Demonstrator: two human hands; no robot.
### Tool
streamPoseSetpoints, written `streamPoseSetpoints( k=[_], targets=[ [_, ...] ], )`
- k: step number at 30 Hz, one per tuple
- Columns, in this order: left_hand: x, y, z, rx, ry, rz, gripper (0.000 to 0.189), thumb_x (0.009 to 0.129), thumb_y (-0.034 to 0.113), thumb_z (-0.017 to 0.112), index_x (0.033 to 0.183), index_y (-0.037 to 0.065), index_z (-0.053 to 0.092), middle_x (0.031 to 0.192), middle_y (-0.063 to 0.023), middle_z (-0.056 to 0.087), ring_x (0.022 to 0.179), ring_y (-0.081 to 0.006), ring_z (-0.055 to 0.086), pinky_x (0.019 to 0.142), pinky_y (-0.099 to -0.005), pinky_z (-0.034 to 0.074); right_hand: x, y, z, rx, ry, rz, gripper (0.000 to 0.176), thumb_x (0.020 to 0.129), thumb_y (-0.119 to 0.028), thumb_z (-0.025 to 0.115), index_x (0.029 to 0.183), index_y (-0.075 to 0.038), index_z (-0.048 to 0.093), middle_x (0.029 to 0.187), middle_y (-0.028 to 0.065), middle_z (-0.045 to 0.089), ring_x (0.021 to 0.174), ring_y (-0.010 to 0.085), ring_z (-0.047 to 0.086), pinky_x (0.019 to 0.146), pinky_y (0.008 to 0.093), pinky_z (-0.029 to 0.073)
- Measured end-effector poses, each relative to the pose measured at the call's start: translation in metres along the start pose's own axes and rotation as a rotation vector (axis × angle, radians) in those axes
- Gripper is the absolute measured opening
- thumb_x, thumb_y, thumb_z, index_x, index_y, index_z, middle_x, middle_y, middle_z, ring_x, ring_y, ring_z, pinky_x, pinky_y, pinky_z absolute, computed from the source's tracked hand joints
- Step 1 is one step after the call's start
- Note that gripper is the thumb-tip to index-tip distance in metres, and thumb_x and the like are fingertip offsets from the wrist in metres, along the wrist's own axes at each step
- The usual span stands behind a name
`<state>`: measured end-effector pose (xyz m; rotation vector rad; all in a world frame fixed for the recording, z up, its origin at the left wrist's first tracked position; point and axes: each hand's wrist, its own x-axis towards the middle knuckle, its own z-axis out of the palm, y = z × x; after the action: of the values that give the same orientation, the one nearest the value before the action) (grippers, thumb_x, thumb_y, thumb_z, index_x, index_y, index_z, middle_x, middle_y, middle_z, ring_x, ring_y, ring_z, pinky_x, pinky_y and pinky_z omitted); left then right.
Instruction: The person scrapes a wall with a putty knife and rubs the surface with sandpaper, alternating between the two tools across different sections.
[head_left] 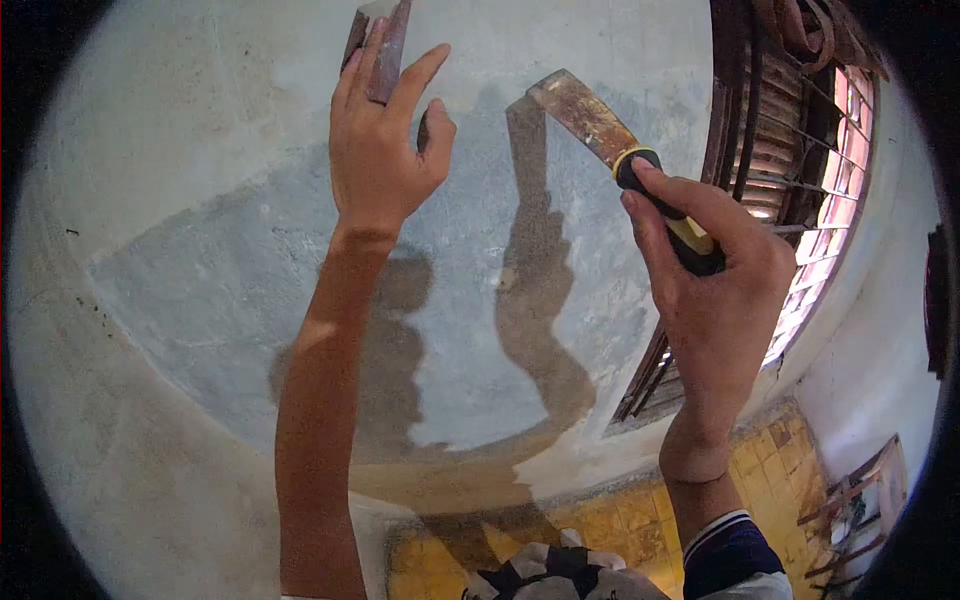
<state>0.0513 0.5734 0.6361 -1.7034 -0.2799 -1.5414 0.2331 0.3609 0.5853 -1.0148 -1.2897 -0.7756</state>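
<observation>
One pale wall [170, 140] has a gray patch [230, 270] on it. In front is the left hand [385, 150], fingers over a flat brown block [390, 60], thumb out; you cannot tell if it grips. Next is a dark shadow [540, 270]. Then a rusty scraper [585, 105] points up and left from the right hand [715, 260], which squeezes its handle and hides part of the window [785, 150].

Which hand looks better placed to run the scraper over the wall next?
Probably the right hand: it grips the scraper, whose tip is at or very near the wall. The left hand has its fingers across a brown block instead.
</observation>
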Motion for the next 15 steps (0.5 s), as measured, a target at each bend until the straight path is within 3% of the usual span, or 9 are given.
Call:
streamPoseSetpoints(
  k=[4,6,10,15],
  targets=[
    [-0.001,0.000,0.001,-0.036,-0.007,0.010,0.047,0.091,0.018,0.062,0.138,0.021,0.065,0.142,-0.0176,0.061,0.131,-0.0425,0.053,0.117,-0.0531,0.034,0.008,0.014,0.031,-0.028,-0.084,0.024,0.016,0.087,-0.010,0.078,0.102,-0.004,0.077,0.091,0.0138,0.075,0.073,0.0313,0.073,0.067,0.0357,0.057],
    [0.000,-0.002,-0.002,-0.007,-0.059,0.005,0.047,0.091,0.017,0.063,0.138,0.021,0.065,0.141,-0.0172,0.062,0.131,-0.0427,0.053,0.118,-0.0525,0.034,0.007,0.007,0.026,-0.019,-0.062,0.002,0.015,0.087,-0.010,0.078,0.101,-0.003,0.077,0.091,0.0143,0.075,0.074,0.0323,0.073,0.067,0.0365,0.057],
    [0.000,-0.005,0.003,-0.056,0.025,0.001,0.047,0.091,0.016,0.063,0.138,0.021,0.065,0.136,-0.0155,0.066,0.132,-0.0425,0.052,0.117,-0.0520,0.035,-0.001,-0.010,0.006,0.045,-0.002,0.035,0.015,0.087,-0.010,0.078,0.100,-0.003,0.076,0.091,0.0158,0.074,0.075,0.0337,0.073,0.067,0.0376,0.057],
    [-0.001,-0.003,0.002,-0.054,0.009,-0.009,0.048,0.091,0.016,0.063,0.138,0.022,0.065,0.141,-0.0148,0.063,0.133,-0.0419,0.052,0.117,-0.0521,0.034,0.011,0.009,0.029,0.008,-0.074,0.012,0.016,0.086,-0.009,0.079,0.100,-0.001,0.076,0.092,0.0181,0.075,0.077,0.0326,0.075,0.069,0.0373,0.058]
  ],
)
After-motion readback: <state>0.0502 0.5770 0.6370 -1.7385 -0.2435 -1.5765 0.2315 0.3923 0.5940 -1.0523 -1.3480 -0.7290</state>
